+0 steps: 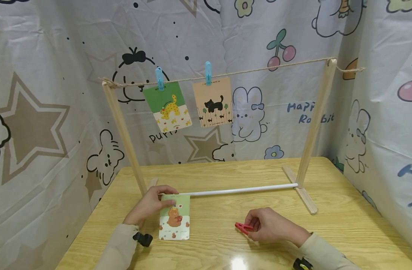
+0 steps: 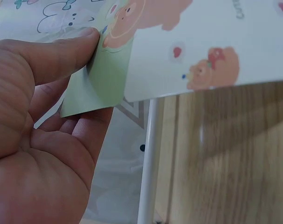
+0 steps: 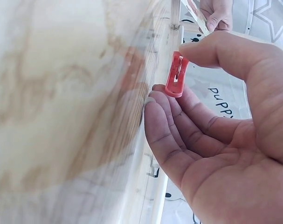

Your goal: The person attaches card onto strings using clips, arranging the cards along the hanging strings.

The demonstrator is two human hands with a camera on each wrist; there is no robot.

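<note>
My left hand [image 1: 154,200] pinches a green and white bear card [image 1: 174,221] by its upper left part, thumb on the printed face and fingers behind. In the left wrist view the card [image 2: 202,51] sits between thumb and fingers. A red clothespin [image 1: 244,227] is pinched by my right hand [image 1: 271,227], low over the table's right half. The right wrist view shows the clothespin [image 3: 176,77] between thumb and fingertips. Behind both hands, a green leopard card [image 1: 167,107] and an orange cat card [image 1: 213,103] hang from a twine line [image 1: 253,71] by blue clothespins [image 1: 160,78].
Wooden posts at left [image 1: 123,135] and right [image 1: 315,123] carry the twine. A white rod [image 1: 239,190] joins them low down, with a wooden foot [image 1: 305,198] under the right post. A printed curtain [image 1: 192,33] surrounds the wood-grain table [image 1: 212,221].
</note>
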